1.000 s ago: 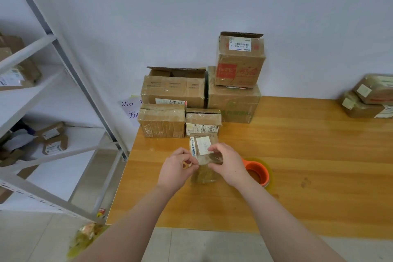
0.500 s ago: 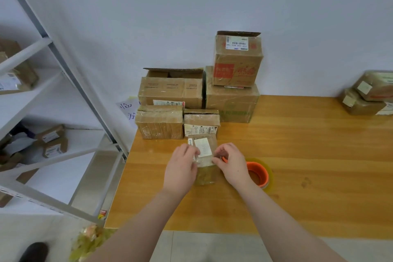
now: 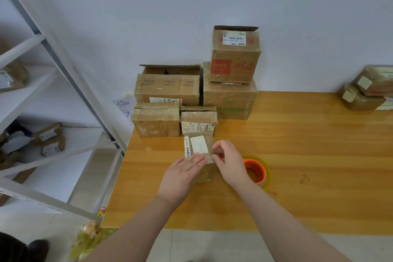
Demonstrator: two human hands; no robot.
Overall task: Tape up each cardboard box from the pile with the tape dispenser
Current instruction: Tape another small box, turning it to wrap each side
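Under 2 hands [image 3: 182, 173] [image 3: 230, 162], 1 box [image 3: 198, 144]; 5 behind.

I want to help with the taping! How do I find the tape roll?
Start at the wooden table. Just right of the person's right hand lies the tape roll, flat on the wood. It is the only round thing there: orange inside, yellowish clear outside, while its neighbours are brown cardboard boxes.

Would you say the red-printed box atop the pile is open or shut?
Open: the red-printed box shows a flap standing up along its top.
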